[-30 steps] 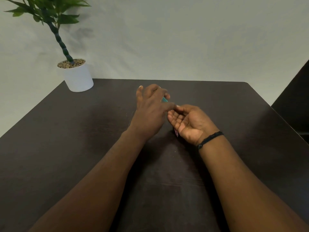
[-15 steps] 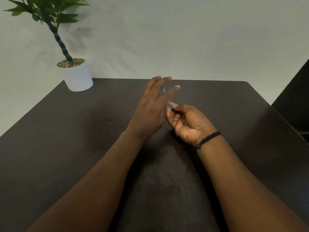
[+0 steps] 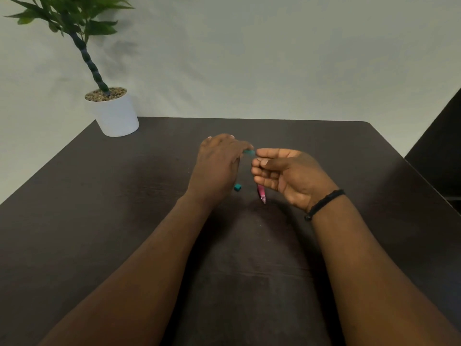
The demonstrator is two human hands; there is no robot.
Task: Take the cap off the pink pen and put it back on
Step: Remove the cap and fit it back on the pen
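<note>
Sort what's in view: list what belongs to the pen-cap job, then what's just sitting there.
Part of the job:
- pink pen, in right hand
- teal cap, in left hand

Just there:
- green plant in white pot
- dark wooden table
- black wristband

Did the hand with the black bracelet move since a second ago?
Yes. The right hand slid a little to the right, away from the white plant pot, and now grips the pink pen pointing down.
</note>
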